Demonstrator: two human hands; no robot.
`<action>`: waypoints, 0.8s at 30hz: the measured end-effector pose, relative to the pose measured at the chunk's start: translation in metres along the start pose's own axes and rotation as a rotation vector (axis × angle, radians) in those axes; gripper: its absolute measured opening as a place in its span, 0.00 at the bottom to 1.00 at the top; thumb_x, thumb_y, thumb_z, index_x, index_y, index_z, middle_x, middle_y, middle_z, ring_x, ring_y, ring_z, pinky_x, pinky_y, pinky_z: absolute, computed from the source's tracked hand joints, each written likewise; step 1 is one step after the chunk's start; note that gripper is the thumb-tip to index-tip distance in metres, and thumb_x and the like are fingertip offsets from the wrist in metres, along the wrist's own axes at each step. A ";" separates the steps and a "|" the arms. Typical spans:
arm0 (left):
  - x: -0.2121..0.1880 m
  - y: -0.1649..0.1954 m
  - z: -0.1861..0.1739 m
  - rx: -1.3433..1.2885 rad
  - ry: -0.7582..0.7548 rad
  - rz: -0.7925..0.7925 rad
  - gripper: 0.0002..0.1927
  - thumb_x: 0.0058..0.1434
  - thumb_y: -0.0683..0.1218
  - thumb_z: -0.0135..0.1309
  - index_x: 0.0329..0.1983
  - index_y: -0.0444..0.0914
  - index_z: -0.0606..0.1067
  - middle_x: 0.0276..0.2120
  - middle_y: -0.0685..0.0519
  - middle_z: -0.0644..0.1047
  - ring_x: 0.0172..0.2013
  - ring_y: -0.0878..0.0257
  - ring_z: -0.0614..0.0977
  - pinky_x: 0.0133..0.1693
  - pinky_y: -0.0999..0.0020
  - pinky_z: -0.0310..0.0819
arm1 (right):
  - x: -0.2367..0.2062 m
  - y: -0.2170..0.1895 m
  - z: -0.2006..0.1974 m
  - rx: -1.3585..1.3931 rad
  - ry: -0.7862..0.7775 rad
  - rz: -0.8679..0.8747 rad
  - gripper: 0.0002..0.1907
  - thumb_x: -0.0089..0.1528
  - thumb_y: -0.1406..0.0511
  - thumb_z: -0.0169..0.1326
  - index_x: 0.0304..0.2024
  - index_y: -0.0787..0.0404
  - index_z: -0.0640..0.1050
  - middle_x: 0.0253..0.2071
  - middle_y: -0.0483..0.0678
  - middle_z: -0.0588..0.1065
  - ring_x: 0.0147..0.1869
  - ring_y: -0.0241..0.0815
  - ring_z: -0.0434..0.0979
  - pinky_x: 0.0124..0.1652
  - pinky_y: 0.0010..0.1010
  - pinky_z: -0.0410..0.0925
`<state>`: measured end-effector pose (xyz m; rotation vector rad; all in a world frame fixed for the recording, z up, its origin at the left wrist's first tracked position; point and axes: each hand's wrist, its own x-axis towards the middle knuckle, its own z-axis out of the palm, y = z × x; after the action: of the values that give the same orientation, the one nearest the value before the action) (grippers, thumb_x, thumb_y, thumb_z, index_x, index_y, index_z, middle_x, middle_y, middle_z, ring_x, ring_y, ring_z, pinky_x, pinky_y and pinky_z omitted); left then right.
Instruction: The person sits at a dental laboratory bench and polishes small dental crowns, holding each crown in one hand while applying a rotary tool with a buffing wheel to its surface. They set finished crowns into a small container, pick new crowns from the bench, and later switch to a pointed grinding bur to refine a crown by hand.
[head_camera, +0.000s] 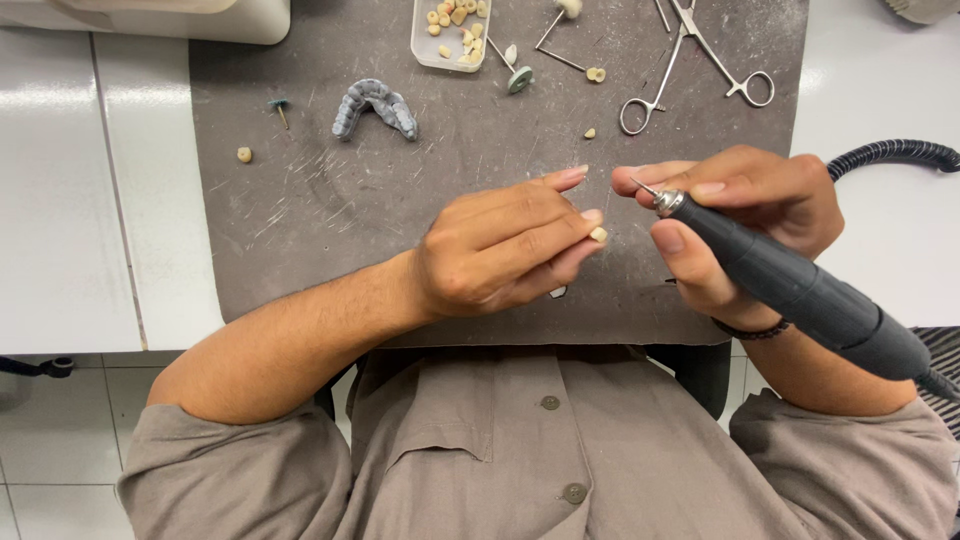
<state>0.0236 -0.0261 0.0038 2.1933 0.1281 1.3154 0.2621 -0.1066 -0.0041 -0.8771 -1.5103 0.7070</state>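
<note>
The left hand (500, 245) pinched a small cream crown (598, 234) between thumb and fingertips, raised over the mat's (300, 210) near edge so the piece faced the tool. The right hand (735, 215) was wrapped around a dark handpiece (800, 290), thumb and forefinger close to the metal collar, apparently to steady the thin bur (643, 186), which pointed at the crown from just beside it without touching. The handpiece's cord ran off past the mat's right edge. Spare things sat out of the way toward the mat's far edge: a clear tray (425, 50) of similar crowns, a grey jaw model (375, 108), and forceps (690, 60) near the far right corner. One loose crown (244, 154) lay by the left edge.
</note>
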 end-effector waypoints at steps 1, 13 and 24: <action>0.001 0.000 -0.001 0.011 -0.003 0.028 0.09 0.67 0.33 0.66 0.46 0.27 0.77 0.38 0.46 0.80 0.38 0.56 0.84 0.59 0.53 0.83 | 0.001 -0.001 0.000 0.015 0.004 0.017 0.15 0.66 0.73 0.57 0.51 0.63 0.66 0.40 0.53 0.76 0.47 0.45 0.85 0.53 0.46 0.78; 0.003 0.002 -0.004 0.026 0.017 0.033 0.09 0.67 0.34 0.66 0.45 0.29 0.77 0.37 0.48 0.80 0.38 0.58 0.85 0.58 0.55 0.84 | 0.008 -0.002 0.001 0.050 -0.029 0.039 0.14 0.67 0.71 0.56 0.49 0.62 0.65 0.39 0.52 0.76 0.48 0.48 0.85 0.50 0.45 0.79; 0.002 0.003 -0.005 0.027 0.022 0.017 0.10 0.66 0.34 0.68 0.45 0.29 0.77 0.37 0.48 0.81 0.39 0.57 0.85 0.59 0.54 0.83 | 0.008 -0.007 0.004 0.057 -0.033 0.060 0.14 0.68 0.71 0.56 0.50 0.62 0.65 0.40 0.52 0.75 0.49 0.49 0.85 0.50 0.45 0.79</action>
<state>0.0198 -0.0256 0.0084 2.2070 0.1368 1.3545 0.2571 -0.1038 0.0056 -0.8751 -1.4906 0.8080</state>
